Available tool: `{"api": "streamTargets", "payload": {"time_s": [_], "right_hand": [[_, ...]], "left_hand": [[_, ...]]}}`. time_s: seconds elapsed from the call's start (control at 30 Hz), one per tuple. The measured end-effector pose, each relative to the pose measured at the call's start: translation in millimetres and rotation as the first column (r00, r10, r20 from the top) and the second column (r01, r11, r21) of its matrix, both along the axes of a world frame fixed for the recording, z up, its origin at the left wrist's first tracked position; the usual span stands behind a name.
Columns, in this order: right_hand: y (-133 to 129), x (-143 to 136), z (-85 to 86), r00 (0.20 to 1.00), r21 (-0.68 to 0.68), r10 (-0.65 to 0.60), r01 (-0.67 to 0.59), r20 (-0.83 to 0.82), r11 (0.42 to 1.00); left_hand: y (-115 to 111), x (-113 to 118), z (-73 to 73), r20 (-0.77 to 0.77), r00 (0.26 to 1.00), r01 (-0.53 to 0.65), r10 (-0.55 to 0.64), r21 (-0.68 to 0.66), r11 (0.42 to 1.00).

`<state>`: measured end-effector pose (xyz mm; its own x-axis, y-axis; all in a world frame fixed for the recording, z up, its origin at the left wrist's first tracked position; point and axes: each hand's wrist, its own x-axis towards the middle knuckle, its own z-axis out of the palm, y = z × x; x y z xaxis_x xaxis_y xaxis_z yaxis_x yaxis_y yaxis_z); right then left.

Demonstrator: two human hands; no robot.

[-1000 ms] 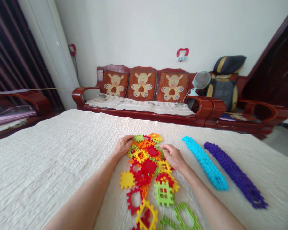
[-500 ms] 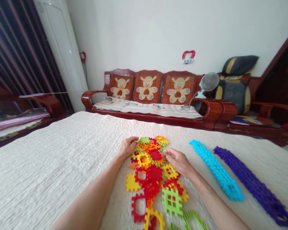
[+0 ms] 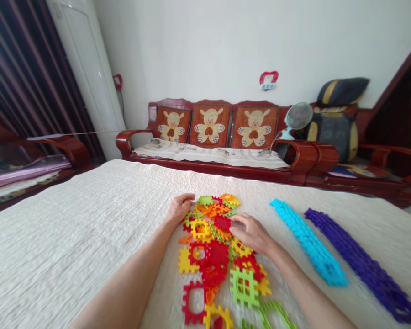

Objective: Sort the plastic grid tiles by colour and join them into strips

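Observation:
A long pile of toothed plastic building tiles in red, yellow, orange and green lies between my hands. At its far left edge, my left hand (image 3: 181, 208) rests on its side, fingers slightly bent, with nothing visible in it. My right hand (image 3: 251, 232) is against the pile's right side, its fingers apart and their tips at a red square tile (image 3: 222, 223). Below that hand are a yellow window tile (image 3: 240, 247) and a green window tile (image 3: 244, 287). A red frame tile (image 3: 193, 301) lies near the front.
To the right, a light blue strip of linked pieces (image 3: 308, 242) and a purple strip (image 3: 359, 260) lie on the cream quilted cover (image 3: 99, 219). Beyond stands a wooden sofa (image 3: 205, 167) with bear cushions (image 3: 210, 125). A small fan (image 3: 298, 116) is at its right end.
Both hands have shifted slightly left. Several tiles in the middle and front of the pile have slid left, with the right fingers now touching the red square tile. Both strips stay put.

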<state>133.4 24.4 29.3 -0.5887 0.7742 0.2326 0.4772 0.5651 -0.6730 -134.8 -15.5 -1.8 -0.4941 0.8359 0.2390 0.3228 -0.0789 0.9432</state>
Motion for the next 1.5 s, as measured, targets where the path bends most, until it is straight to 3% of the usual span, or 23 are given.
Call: {"api": "streamTargets", "payload": {"time_s": [0.07,0.13,0.23,0.4,0.7,0.8,1.03,1.33,1.5], "right_hand": [[-8.4,-5.4,2.4,0.995,0.086,0.049,-0.056,0.090,0.995],[-15.7,-10.2,6.1,0.992,0.085,0.024,-0.035,0.127,0.996],[-20.9,-13.5,10.2,0.998,-0.039,0.002,0.000,0.063,0.999],[-15.8,-12.9,6.6,0.975,-0.270,0.138,-0.182,-0.173,0.945],[-4.6,-9.3,4.5,0.951,-0.367,-0.038,-0.082,-0.308,0.927],[2.3,-4.4,-0.2,0.962,-0.320,-0.079,-0.010,-0.263,0.947],[5.1,0.5,-2.3,0.998,-0.044,-0.026,0.024,-0.058,0.999],[5.1,-0.7,2.6,0.974,-0.173,-0.081,0.044,-0.213,0.984],[2.5,1.9,5.0,0.991,-0.109,0.029,-0.043,-0.130,0.993]], "left_hand": [[-0.4,0.7,0.4,-0.006,1.000,-0.010,0.010,-0.009,1.000],[-0.9,1.4,1.0,-0.018,1.000,-0.013,0.013,-0.016,1.000],[-0.9,1.4,0.8,-0.035,0.999,-0.004,0.004,-0.016,1.000],[1.1,-0.2,-1.6,-0.061,0.998,0.000,-0.001,-0.024,1.000],[1.8,-1.0,-3.7,-0.076,0.997,-0.010,0.009,-0.015,1.000],[2.0,-1.3,-4.9,-0.098,0.995,-0.013,0.012,-0.006,1.000],[1.1,-1.1,-3.6,-0.122,0.992,-0.031,0.026,-0.041,0.999],[1.8,-1.9,-5.2,-0.130,0.991,-0.034,0.030,-0.024,0.999],[-0.3,-0.2,-2.3,-0.126,0.992,-0.014,0.013,-0.013,1.000]]}}
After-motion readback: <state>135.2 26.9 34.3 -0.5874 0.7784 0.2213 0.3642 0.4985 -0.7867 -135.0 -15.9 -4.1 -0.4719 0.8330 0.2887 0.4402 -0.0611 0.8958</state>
